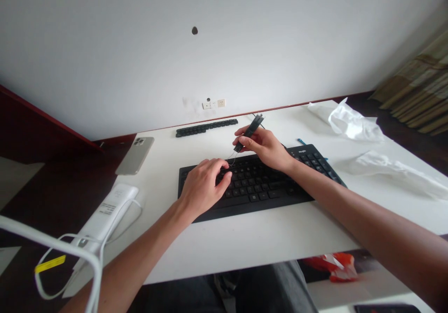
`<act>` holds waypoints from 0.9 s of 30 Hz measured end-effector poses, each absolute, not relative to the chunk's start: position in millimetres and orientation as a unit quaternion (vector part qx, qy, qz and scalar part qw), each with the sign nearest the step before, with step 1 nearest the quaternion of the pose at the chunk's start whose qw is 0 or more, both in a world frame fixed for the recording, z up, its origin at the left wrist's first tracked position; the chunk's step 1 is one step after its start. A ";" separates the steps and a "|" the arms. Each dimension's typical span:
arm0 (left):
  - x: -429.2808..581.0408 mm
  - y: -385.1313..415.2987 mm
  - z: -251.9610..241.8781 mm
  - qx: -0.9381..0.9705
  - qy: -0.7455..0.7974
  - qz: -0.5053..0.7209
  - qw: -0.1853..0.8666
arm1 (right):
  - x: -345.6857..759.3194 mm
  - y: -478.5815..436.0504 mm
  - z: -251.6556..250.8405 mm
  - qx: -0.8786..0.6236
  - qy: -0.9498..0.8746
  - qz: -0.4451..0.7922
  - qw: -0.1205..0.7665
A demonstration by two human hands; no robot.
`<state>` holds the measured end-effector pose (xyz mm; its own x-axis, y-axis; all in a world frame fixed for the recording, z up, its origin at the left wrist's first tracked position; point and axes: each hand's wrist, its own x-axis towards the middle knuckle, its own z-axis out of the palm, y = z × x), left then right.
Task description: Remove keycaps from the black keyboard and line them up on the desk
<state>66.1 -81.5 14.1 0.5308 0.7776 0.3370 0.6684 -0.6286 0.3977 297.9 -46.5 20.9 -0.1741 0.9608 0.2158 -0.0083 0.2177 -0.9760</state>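
Observation:
A black keyboard [280, 191] lies on the white desk [245, 238] in front of me. My left hand [205, 187] rests on its left half with the fingers curled and pinched over the keys; what they pinch is hidden. My right hand [266, 147] hovers above the keyboard's middle and grips a slim black tool [250, 130] that points up and away, with a thin wire loop at its lower end.
A row of loose black keycaps [206, 128] lies near the wall. A phone [136, 155] lies face down at the left, a white power strip with cable [105, 217] at the near left. Crumpled white wrapping [350, 121] and a plastic bag [392, 168] lie at the right.

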 end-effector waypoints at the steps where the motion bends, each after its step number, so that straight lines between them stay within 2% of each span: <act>1: 66.4 -81.3 13.3 0.868 0.418 0.245 0.111 | 297.3 -46.8 21.3 -0.399 -0.593 0.485 0.503; 13: 65.5 -80.4 14.5 0.862 0.416 0.259 0.131 | 296.8 -48.4 24.1 -0.401 -0.580 0.501 0.502; 21: 71.3 -93.8 18.7 0.899 0.388 0.154 0.130 | 305.0 -41.5 14.4 -0.398 -0.610 0.501 0.467; 27: 73.2 -95.1 16.4 0.905 0.384 0.135 0.123 | 305.3 -42.6 13.6 -0.397 -0.624 0.507 0.443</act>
<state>73.2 -95.1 16.4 0.6685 0.7285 0.1497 0.6625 -0.6747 0.3253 305.3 -42.6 13.6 -0.2936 0.9440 0.1503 0.0462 0.1711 -0.9842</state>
